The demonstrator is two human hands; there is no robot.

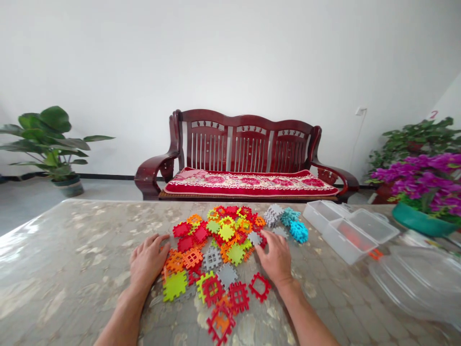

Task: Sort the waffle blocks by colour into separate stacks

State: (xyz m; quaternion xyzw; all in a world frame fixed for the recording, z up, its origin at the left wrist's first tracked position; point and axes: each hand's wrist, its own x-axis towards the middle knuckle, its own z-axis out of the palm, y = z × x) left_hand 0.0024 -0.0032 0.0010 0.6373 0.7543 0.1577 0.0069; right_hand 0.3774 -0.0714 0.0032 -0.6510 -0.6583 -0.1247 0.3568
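Flat, notched interlocking building tiles in red, orange, lime green and grey lie in a loose heap on the table between my hands. My left hand (148, 259) rests at the heap's left edge, fingers stretched and apart, near orange tiles (175, 261) and a lime green tile (175, 285). On the other side, my right hand (274, 257) has its thumb and forefinger at the right edge of a grey tile (254, 238). Just beyond that hand sit stacked grey tiles (272, 215) and blue tiles (298, 231). A red open-frame tile (260, 287) lies apart in front.
A clear divided plastic box (351, 240) stands at the right, with orange-red pieces inside. Clear lids (418, 281) lie nearer me. Purple flowers in a green pot (425, 218) stand at the table's right end. A wooden bench (248, 149) is behind the patterned table (90, 269).
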